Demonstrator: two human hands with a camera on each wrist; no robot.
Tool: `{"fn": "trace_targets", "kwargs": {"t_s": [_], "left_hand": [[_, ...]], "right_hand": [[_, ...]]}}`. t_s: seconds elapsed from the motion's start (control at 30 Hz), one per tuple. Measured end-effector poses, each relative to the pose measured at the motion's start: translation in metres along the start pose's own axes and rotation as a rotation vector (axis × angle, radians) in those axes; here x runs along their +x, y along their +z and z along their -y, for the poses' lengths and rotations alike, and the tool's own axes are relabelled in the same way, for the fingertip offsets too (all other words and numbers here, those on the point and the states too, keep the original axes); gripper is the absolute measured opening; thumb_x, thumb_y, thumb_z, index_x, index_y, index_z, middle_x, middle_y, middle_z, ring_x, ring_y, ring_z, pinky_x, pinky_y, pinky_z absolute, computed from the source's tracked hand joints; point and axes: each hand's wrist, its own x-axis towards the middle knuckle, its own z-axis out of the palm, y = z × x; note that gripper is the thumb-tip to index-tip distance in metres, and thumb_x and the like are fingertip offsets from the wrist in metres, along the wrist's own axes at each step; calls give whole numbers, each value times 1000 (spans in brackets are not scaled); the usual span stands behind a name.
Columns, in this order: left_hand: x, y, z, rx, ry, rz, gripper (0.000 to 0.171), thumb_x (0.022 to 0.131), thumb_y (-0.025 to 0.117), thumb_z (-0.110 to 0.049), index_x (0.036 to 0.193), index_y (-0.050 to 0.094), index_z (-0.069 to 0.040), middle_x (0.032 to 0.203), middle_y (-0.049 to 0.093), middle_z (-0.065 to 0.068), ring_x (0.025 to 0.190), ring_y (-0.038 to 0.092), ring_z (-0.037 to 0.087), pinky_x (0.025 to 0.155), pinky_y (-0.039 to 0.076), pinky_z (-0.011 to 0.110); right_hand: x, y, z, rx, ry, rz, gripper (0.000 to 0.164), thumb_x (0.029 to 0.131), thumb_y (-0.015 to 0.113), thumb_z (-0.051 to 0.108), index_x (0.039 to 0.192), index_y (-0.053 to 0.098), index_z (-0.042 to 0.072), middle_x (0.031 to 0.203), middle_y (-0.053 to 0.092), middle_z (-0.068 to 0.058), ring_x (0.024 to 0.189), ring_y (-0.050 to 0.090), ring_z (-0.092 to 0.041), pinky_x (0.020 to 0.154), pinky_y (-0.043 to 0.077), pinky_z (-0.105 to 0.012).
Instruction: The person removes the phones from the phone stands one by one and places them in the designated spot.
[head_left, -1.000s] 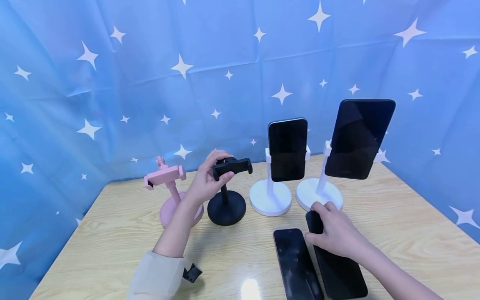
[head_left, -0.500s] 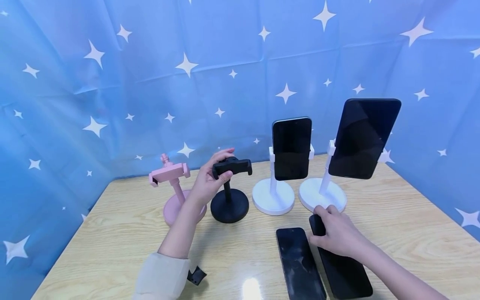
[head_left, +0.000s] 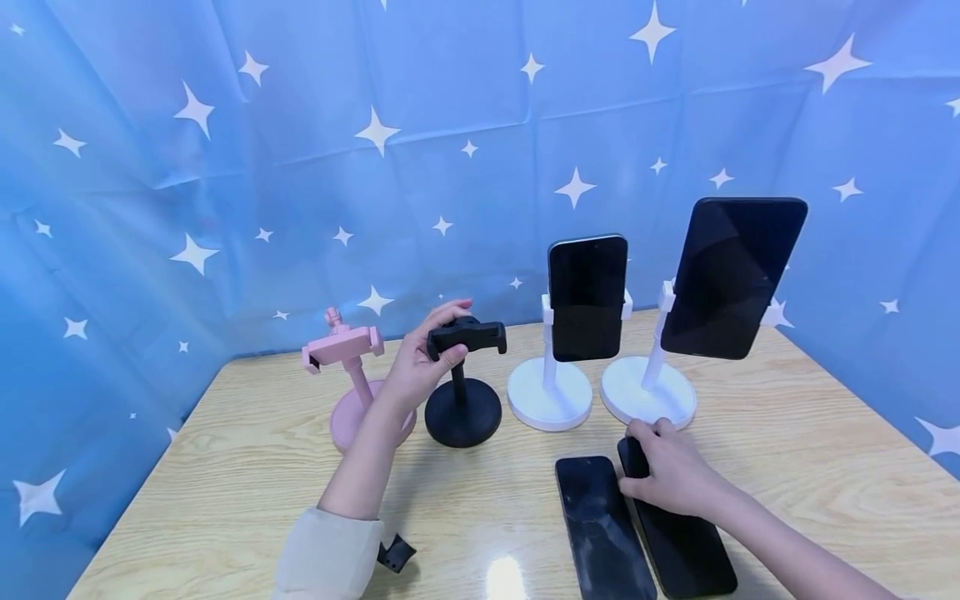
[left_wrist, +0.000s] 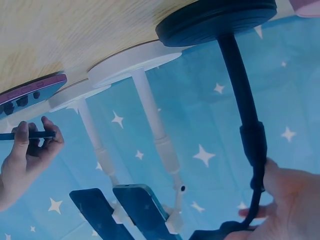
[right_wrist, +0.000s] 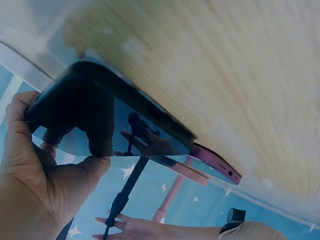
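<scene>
In the head view my left hand [head_left: 416,362] grips the holder of a black phone stand [head_left: 461,417], thumb in front and fingers behind. The left wrist view shows that stand's stem [left_wrist: 240,85] rising from its round base. My right hand [head_left: 675,471] grips a black phone [head_left: 686,554] by its two long edges near the far end, screen up. In the right wrist view the thumb and fingers span the phone [right_wrist: 145,112]. Left of it, a second dark phone [head_left: 603,533] lies flat on the wooden table [head_left: 247,467].
A pink phone stand [head_left: 345,346] is left of the black one. To the right, a white stand [head_left: 550,400] bears an upright phone [head_left: 587,296], and another white stand [head_left: 648,396] bears a tablet-like device [head_left: 735,279]. A starry blue curtain [head_left: 450,183] hangs behind the table.
The head view has swung slightly, so the scene sits a little farther right. My right hand and its phone have shifted slightly towards me. My left hand keeps its grip on the black stand.
</scene>
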Motion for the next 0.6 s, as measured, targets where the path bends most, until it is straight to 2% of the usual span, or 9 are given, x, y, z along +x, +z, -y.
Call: {"fn": "trace_targets", "kwargs": {"t_s": [0.1, 0.2, 0.4, 0.6], "left_hand": [[0, 0, 0, -5, -2, 0, 28, 88, 59, -20, 112, 54, -32, 138, 40, 14, 126, 38, 24, 87, 43, 23], [0, -1, 0, -9, -5, 4, 29, 88, 60, -19, 113, 54, -32, 137, 40, 14, 126, 38, 23, 88, 42, 24], [-1, -1, 0, 0, -17, 13, 30, 85, 59, -33, 114, 55, -29, 137, 40, 14, 124, 39, 22, 88, 42, 24], [-2, -1, 0, 16, -50, 10, 47, 84, 60, -39, 116, 53, -5, 138, 41, 6, 127, 36, 19, 91, 39, 28]], "right_hand": [[1, 1, -1, -4, 16, 8, 53, 65, 76, 29, 105, 52, 3, 85, 47, -15, 67, 43, -24, 55, 37, -32], [2, 1, -1, -4, 29, 24, 55, 65, 77, 30, 105, 52, 3, 86, 47, -16, 68, 44, -25, 55, 38, -32], [5, 3, -2, 12, 63, 89, 58, 65, 79, 33, 107, 52, 3, 92, 48, -19, 74, 47, -30, 60, 43, -38], [6, 5, -4, 0, 75, 122, 60, 66, 78, 35, 108, 55, -1, 99, 49, -24, 82, 47, -38, 67, 44, -47]]}}
